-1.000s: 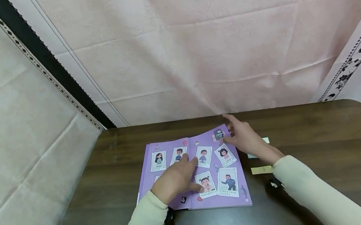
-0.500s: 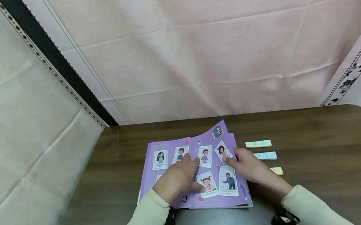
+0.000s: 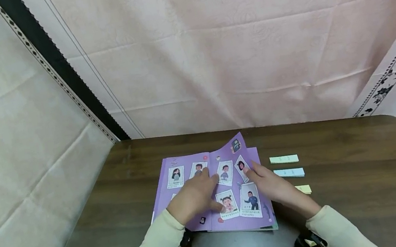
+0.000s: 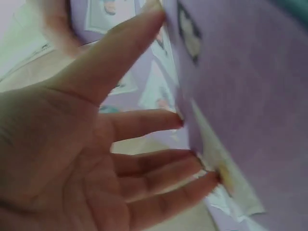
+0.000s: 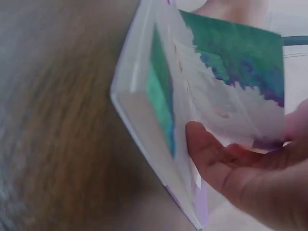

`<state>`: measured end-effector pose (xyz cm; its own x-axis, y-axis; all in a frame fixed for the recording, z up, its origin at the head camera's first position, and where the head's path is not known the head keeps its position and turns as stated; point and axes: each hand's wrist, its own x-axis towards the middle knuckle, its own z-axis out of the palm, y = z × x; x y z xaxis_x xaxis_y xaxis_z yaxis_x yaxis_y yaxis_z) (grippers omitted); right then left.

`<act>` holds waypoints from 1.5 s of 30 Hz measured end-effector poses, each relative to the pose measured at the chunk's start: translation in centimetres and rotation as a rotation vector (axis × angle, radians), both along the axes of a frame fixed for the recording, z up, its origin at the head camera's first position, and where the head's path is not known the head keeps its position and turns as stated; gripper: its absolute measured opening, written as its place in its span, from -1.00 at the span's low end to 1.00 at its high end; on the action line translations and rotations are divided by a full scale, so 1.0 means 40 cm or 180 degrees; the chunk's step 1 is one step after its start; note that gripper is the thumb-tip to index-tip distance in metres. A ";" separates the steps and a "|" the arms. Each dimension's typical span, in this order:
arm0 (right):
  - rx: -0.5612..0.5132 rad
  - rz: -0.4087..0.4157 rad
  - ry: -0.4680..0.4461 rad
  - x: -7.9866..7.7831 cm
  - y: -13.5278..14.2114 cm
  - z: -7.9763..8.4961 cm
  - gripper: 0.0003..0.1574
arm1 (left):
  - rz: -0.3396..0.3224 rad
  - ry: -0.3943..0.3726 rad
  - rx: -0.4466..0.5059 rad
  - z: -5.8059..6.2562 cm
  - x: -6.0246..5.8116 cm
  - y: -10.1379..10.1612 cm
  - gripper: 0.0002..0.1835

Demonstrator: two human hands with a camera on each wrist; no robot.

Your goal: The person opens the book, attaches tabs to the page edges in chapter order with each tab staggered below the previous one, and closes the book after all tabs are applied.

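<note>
An open purple book (image 3: 232, 223) with picture cards of people printed on its pages lies on the wooden table. My left hand (image 3: 193, 196) rests across the middle of the spread; in the left wrist view, the left hand (image 4: 86, 144) has its fingers spread against the paper. At the book's right side, my right hand (image 3: 278, 188) pinches the edge of the right page (image 3: 225, 152), thumb on top. That page is bent upward, its far corner raised. From the right wrist view, the page's green-and-purple underside (image 5: 236, 53) shows above the right hand's fingers (image 5: 204, 149).
To the right of the book lie a green paper strip (image 3: 284, 159), a blue strip (image 3: 289, 173) and a yellow strip (image 3: 303, 189), the yellow one partly behind the right hand. Pale cloth (image 3: 210, 53) hangs behind the table's (image 3: 361, 159) far edge.
My right hand has come down from the page's far corner to its right edge and lifted the page. The paper strips show more. The left hand stays put.
</note>
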<state>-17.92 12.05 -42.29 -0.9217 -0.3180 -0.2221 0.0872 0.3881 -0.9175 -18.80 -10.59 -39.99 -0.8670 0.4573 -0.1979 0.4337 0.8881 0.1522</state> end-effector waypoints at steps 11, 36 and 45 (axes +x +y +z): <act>-0.0136 0.1363 0.0451 0.006 -0.013 -0.015 -0.21 | -0.0161 -0.0862 0.1715 0.004 -0.059 -0.073 -0.40; 0.2213 0.1434 0.1106 0.077 -0.047 0.029 -0.17 | 0.1215 -0.1287 0.2062 0.076 -0.102 -0.309 -0.64; 0.2321 0.1331 0.0931 0.087 -0.046 0.041 -0.17 | 0.1316 -0.1210 0.1751 0.001 -0.092 -0.350 -0.72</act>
<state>-14.42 10.19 -40.66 -0.8136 -0.5124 -0.2748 -0.3913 0.8321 -0.3930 -22.46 -24.58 -39.96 -0.9064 0.2307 -0.3538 -0.0856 0.7201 0.6886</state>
